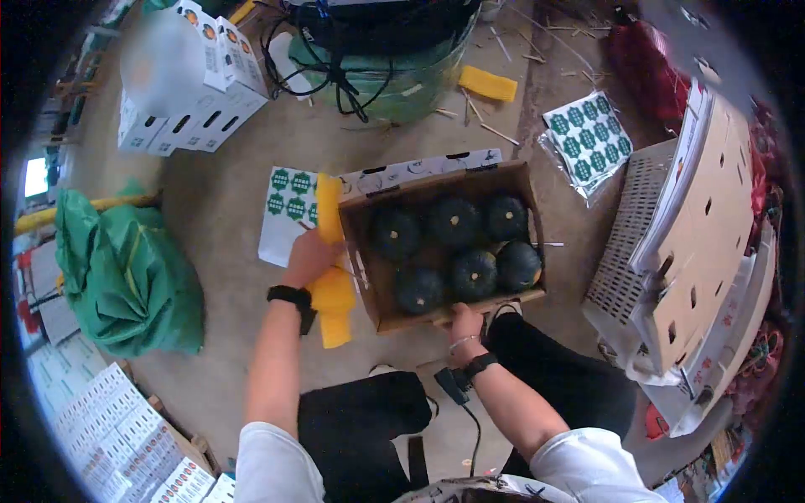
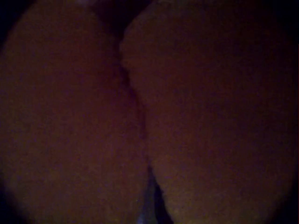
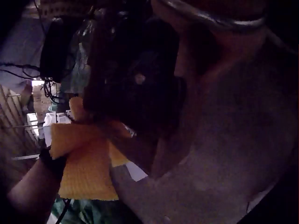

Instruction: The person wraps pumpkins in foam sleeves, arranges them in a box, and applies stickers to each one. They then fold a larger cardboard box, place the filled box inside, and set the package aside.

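An open cardboard box (image 1: 379, 322) holds several dark green round squashes (image 1: 454, 220) in two rows. My right hand (image 1: 464, 329) grips the middle of its near wall, fingers partly hidden below the rim. At the box's left side my left hand (image 1: 314, 258) holds yellow foam netting (image 1: 332, 295), which sticks out above and below the hand. The right wrist view shows the same netting (image 3: 88, 172) spreading beside the box, in front of the left forearm (image 3: 32, 193). Only dark, blurred skin fills the left wrist view.
Left of the box lies a white sheet with green labels (image 1: 281, 205); another label pack (image 1: 589, 142) lies back right. Around stand a green sack (image 1: 134, 277), white cartons (image 1: 218, 105), a cable-topped green tub (image 1: 411, 92) and a crate (image 1: 625, 226) with stacked cardboard.
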The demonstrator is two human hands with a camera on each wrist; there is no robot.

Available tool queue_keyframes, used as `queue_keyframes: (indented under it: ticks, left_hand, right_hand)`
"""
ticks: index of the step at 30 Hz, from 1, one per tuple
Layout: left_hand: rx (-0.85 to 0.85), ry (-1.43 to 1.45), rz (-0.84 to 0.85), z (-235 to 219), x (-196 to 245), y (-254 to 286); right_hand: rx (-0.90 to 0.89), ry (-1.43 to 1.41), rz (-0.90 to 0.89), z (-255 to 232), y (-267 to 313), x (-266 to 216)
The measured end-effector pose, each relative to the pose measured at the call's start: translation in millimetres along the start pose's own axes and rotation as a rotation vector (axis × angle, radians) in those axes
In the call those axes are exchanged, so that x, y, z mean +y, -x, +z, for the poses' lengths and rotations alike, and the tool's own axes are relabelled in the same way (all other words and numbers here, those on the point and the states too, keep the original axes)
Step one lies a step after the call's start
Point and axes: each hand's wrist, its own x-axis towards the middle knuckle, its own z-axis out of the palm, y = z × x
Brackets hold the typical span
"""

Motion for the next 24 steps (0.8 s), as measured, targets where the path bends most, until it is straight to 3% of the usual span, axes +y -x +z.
queue_keyframes:
  ticks: [2,4,7,8,10,12,14,15,16,17,18,20,21,22,24]
  left_hand:
    - [0.031,-0.179,-0.003,-30,18,6]
    - [0.038,0.305,-0.053,-47,-3,10]
    - [-0.007,0.503,-0.019,-41,-32,-1]
    - [-0.010,0.488,0.009,-31,-49,-11]
    - [-0.103,0.627,-0.090,7,-89,-29]
    - [-0.200,0.631,-0.242,41,-102,-19]
    - [-0.209,0.613,-0.085,85,-133,-12]
    - [-0.311,0.585,-0.261,97,-140,-7]
    - [-0.322,0.465,-0.416,87,-112,8]
    - [-0.344,0.351,-0.571,76,-82,23]
    - [-0.355,0.351,-0.560,75,-92,15]
    - [-0.001,-0.063,-0.159,73,-120,0]
    - [0.015,0.003,-0.282,40,-72,18]
    - [0.070,0.002,-0.183,30,-72,19]
    - [0.099,0.065,-0.075,1,-56,30]
  right_hand:
    - [0.038,0.281,-0.086,6,-8,0]
    - [-0.025,0.143,0.006,12,19,-20]
    - [-0.170,-0.056,0.077,21,27,-22]
    - [-0.174,-0.084,0.064,26,23,-17]
    - [-0.210,-0.148,0.051,31,24,-10]
    - [-0.191,-0.129,0.019,30,19,-8]
    - [-0.231,-0.094,0.024,26,16,-8]
    - [-0.265,-0.008,-0.016,24,25,-14]
    - [-0.258,-0.015,-0.013,20,33,-15]
    - [-0.378,0.061,0.016,17,41,-13]
    - [-0.496,0.142,0.039,14,43,-11]
    - [-0.811,0.508,0.231,7,50,11]
    - [-0.961,0.793,0.155,11,69,10]
    - [-1.108,1.078,0.083,14,88,9]
    - [-1.285,1.492,-0.737,31,109,-20]
